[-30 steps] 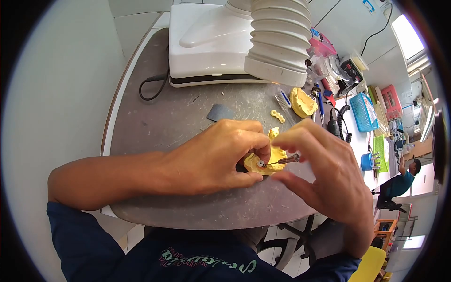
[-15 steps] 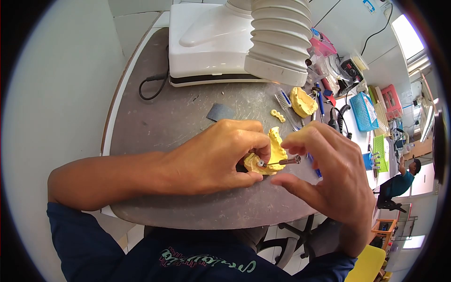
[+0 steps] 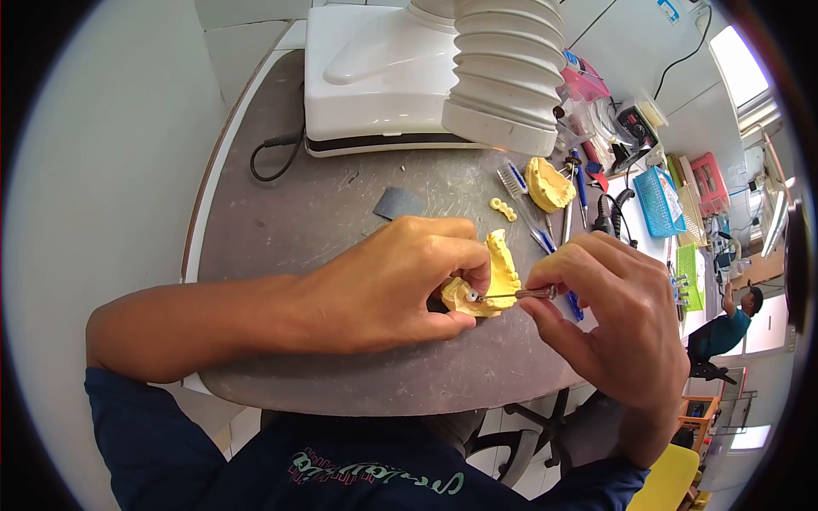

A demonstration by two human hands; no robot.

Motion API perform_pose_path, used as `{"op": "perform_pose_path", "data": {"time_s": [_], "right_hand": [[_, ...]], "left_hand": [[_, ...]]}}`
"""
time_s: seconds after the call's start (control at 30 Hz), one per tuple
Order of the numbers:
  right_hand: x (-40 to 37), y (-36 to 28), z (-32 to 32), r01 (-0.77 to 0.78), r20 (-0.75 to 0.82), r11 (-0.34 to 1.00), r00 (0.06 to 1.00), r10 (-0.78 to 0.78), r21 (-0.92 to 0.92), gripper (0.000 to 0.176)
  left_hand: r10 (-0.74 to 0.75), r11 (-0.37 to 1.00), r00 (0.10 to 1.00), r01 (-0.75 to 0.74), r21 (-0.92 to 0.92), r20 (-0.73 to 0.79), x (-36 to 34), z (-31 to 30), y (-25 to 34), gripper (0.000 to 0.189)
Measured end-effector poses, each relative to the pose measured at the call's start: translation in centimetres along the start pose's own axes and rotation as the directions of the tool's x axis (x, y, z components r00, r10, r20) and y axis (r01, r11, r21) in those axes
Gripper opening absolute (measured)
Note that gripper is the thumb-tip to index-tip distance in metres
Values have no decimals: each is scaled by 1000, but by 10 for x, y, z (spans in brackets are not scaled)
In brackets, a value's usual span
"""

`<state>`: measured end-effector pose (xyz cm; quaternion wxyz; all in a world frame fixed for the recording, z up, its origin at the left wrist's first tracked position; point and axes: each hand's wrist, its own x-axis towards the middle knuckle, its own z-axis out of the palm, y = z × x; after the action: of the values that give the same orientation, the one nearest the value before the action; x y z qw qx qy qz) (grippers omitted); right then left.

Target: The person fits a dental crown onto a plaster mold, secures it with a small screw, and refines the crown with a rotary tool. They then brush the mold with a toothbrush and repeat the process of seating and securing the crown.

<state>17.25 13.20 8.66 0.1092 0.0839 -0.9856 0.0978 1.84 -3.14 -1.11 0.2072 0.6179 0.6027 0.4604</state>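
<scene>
My left hand (image 3: 400, 285) is closed on a yellow plaster dental cast (image 3: 504, 266), holding it down on the bench with fingers and thumb around its left end. A small white piece (image 3: 472, 295) sits in the cast beside the fingertips. From it a thin hand screwdriver (image 3: 514, 296) points right, lying nearly level in view, its tip at the white piece. The thumb and forefinger of my right hand (image 3: 613, 315) are closed around the end of the driver's handle. The exact contact of the tip is too small to make out.
Beyond the cast lie a yellow tooth-shaped bridge (image 3: 503, 209), a second dental cast (image 3: 549, 185), a brush (image 3: 514, 179) and a grey abrasive sheet (image 3: 398, 203). A white machine (image 3: 383, 85) and ribbed hose (image 3: 503, 77) stand at the back. Baskets (image 3: 659, 202) line the right; a person (image 3: 720, 332) sits farther off.
My right hand has moved slightly right, and its thumb and forefinger have come together on the driver's handle from an open pose. My left hand and the cast stay put.
</scene>
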Motion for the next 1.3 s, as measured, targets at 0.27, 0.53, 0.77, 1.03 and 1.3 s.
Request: {"op": "perform_pose_path", "data": {"time_s": [0.27,0.53,0.77,1.03,1.3], "right_hand": [[-21,8,-8,-264,-185,961,943,275,84,15],[-64,28,66,-483,-314,855,795,519,190,14],[-70,25,69,-410,-338,909,868,364,-72,21],[-46,13,82,-29,-355,995,933,63,100,28],[-40,11,78,-66,-279,988,955,103,139,22]], "left_hand": [[4,1000,1000,-3,15,-21,-1,0,3,21],[12,997,999,-9,74,-45,4,6,4,14],[25,993,995,-14,114,-94,6,11,8,14],[15,992,992,1,127,-122,5,15,7,15],[-41,994,989,56,98,-143,2,15,10,10]]}}
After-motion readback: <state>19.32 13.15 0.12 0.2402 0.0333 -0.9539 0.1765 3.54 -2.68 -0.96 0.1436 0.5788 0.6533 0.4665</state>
